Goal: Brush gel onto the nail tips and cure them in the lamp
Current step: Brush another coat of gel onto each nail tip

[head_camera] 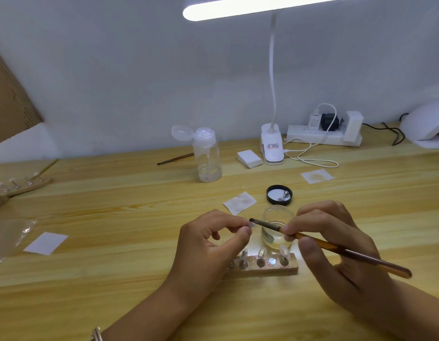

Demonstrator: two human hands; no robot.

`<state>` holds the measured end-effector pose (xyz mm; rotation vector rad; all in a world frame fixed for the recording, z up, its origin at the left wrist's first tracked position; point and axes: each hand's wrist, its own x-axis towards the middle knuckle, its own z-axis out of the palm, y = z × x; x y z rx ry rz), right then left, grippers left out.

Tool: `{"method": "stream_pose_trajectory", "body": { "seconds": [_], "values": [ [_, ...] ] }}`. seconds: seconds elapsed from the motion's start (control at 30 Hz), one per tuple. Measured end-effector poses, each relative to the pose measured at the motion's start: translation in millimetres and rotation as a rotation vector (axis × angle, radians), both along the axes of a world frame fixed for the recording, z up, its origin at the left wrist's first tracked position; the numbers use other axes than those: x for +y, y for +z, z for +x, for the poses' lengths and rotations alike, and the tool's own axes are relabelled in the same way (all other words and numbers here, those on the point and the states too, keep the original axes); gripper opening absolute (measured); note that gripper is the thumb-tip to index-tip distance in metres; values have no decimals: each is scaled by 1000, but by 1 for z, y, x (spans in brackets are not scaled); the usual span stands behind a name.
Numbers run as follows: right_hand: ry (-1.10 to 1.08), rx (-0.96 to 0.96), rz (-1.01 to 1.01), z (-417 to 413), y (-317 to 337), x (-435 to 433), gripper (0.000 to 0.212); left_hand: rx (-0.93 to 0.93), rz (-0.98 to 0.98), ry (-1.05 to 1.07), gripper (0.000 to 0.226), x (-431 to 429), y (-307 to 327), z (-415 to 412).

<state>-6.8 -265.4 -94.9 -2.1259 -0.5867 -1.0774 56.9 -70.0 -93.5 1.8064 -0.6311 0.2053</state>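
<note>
I see the clear nail tip [252, 225] pinched between thumb and forefinger of my left hand [208, 244], lifted above the wooden holder [265, 265]. The brush [312, 239] lies across my right hand [336, 244], fingers closed on its handle, bristles touching the tip. Just beyond the right fingertips stands the open gel jar [277, 226], its black lid [279, 194] farther back. Far off to the right hand's side, the curing lamp [426, 124] waits at the table [115, 279] edge.

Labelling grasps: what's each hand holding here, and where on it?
Left hand: nail tip pinched between fingertips at its base. Right hand: brush, grip on the handle just behind the ferrule.
</note>
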Motion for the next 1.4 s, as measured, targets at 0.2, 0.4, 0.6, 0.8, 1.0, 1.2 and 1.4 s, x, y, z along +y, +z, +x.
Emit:
{"method": "stream_pose_trajectory", "body": {
  "seconds": [0.2,0.4,0.6,0.8,1.0,1.2,1.4],
  "values": [
    [8,-25,22,2,-2,-4,20,11,4,10,11,-1,1,-1],
    [9,-51,32,3,-3,-6,19,1,7,8,11,0,1,0],
    [12,-48,18,5,-6,-4,18,10,-9,14,11,0,0,0],
    [4,-61,61,2,-4,-6,16,-12,10,13,12,0,1,0],
    [-17,-43,14,5,-4,-2,31,-24,14,23,12,-1,0,2],
    [-11,-45,30,0,-2,-5,22,-18,12,16,10,0,-1,1],
    [-20,-57,1,5,-5,-3,22,-17,8,19,10,-1,-2,2]
  ]
}}
